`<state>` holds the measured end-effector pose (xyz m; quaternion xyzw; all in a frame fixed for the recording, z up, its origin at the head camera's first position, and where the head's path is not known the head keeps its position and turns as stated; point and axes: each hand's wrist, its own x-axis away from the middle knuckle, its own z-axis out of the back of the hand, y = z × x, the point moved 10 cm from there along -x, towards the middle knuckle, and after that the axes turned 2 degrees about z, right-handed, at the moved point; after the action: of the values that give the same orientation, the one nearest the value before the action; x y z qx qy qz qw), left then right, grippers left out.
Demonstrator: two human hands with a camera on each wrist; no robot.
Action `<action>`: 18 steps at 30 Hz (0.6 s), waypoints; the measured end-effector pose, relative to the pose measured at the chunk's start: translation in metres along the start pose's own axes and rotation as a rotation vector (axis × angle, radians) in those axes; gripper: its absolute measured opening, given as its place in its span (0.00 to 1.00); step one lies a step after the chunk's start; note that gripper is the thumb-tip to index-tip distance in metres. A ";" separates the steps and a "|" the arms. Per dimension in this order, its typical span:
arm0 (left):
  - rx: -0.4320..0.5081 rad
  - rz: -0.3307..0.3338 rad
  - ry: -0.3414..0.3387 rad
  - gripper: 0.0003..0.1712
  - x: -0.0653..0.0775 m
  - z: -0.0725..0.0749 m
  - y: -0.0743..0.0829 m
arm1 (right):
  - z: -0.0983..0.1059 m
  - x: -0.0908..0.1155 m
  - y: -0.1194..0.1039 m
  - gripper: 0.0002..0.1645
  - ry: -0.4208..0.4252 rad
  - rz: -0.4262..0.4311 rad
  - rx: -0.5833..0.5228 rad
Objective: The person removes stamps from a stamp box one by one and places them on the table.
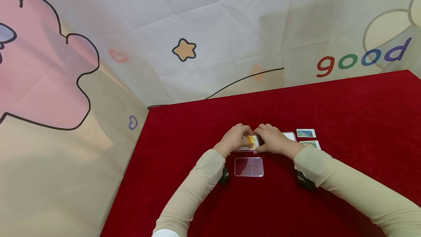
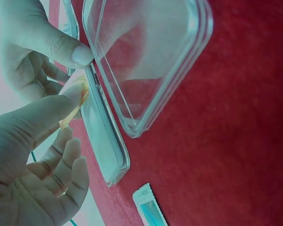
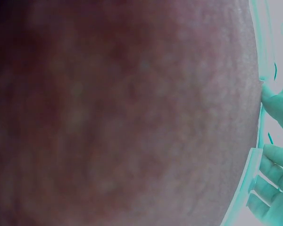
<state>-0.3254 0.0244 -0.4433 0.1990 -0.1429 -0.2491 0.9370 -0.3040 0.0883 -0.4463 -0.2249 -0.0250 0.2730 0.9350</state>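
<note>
My left hand (image 1: 236, 139) pinches a small yellow-orange stamp (image 1: 252, 142) with a perforated edge between thumb and fingers. The stamp lies over a shallow clear plastic case (image 2: 101, 136) with a white inside. From the other side, my right hand (image 1: 271, 140) grips the end of this case, its thumb at the near rim and its fingers at the far side. Closer to me lies a clear rectangular lid (image 1: 249, 166). Blurred skin fills most of the right wrist view, with a hand's fingers (image 3: 269, 181) at the right edge beside pale case edges.
Just beyond my right hand, another clear case with white inside (image 1: 290, 136) is partly covered. Two more stamps, a blue-green one (image 1: 306, 133) and a greenish one (image 1: 310, 144), lie to its right. Red cloth (image 1: 184, 138) covers the table, against a printed fabric backdrop (image 1: 223, 28).
</note>
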 end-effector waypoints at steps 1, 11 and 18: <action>0.001 -0.001 0.005 0.14 0.000 0.001 0.000 | 0.000 0.000 0.000 0.35 0.000 0.001 0.001; 0.002 -0.032 0.042 0.08 0.003 0.007 0.003 | 0.001 0.000 -0.001 0.35 -0.005 -0.011 -0.010; 0.016 -0.037 0.056 0.07 0.004 0.010 0.001 | 0.002 0.000 -0.001 0.33 0.001 -0.009 -0.010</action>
<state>-0.3258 0.0197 -0.4333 0.2160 -0.1151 -0.2595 0.9342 -0.3041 0.0883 -0.4446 -0.2296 -0.0270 0.2686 0.9351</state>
